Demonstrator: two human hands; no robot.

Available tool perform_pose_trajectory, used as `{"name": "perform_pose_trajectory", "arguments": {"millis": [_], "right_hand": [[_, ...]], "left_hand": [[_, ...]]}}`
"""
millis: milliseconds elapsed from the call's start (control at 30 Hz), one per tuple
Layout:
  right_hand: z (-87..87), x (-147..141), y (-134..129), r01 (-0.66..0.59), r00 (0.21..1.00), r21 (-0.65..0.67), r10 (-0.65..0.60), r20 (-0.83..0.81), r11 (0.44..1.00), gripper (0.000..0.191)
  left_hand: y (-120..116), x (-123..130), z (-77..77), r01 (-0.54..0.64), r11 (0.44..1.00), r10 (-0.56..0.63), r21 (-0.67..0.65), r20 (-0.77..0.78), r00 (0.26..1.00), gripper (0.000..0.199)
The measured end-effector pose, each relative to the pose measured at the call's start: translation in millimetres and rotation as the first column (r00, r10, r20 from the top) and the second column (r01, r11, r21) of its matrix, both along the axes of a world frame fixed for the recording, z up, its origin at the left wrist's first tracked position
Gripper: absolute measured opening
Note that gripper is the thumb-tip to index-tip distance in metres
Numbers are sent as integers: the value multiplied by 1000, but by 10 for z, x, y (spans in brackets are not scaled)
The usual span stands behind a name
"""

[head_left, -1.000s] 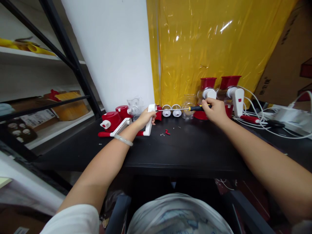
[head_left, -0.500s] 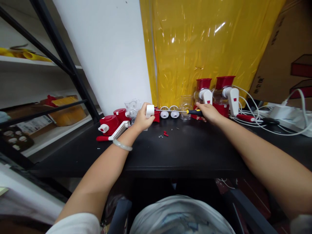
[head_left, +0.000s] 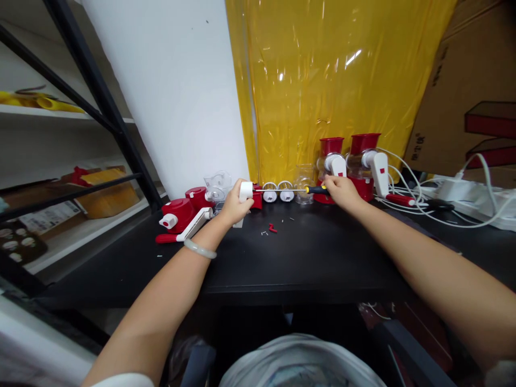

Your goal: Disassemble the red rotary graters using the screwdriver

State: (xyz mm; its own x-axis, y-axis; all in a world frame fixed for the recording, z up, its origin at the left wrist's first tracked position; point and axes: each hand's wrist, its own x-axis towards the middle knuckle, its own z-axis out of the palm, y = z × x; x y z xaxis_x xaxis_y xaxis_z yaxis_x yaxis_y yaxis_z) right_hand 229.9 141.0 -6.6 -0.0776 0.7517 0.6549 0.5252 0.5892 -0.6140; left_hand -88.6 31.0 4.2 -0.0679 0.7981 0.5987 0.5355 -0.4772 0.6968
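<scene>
My left hand [head_left: 236, 206] is closed around a white cylindrical plastic part [head_left: 245, 191]. Level above the table, a screwdriver [head_left: 316, 190] with a black and yellow handle points left, my right hand [head_left: 342, 191] gripping its handle end. Its long shaft reaches the right side of the white part, where a bit of red shows; whether the tip sits inside, I cannot tell. On the table below lie a small red plastic piece [head_left: 272, 228] and several small screws [head_left: 264, 233]. Two white-rimmed drums [head_left: 286, 192] stand behind the shaft.
Red housings [head_left: 179, 214] and a white crank handle with a red grip [head_left: 193, 226] lie at left beside clear plastic parts [head_left: 217, 185]. Two red-and-white rotary graters [head_left: 365, 166] stand at right, near white cables and a power strip [head_left: 479, 196]. A metal-framed shelf [head_left: 116, 129] borders the left.
The camera view has shifted slightly, so the scene sits a little lower and further left. Both hands keep their holds, and the right fingers look more closed around the screwdriver handle.
</scene>
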Motion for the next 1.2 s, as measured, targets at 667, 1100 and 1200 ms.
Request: {"name": "perform_pose_trajectory", "arguments": {"millis": [667,1100,1200], "right_hand": [[89,8,-195,13,1000,234,-8,-21,972,29],[9,-111,-139,-180,910,63,191,-368,982,31],[-12,-168,-115,-402,767,-107,270,-582,909,44]], "left_hand": [[-2,85,62,176,959,-99,-223,320,942,28],[31,34,53,53,986,-15,-156,237,971,29],[36,8,4,-40,999,41,-10,117,992,35]]}}
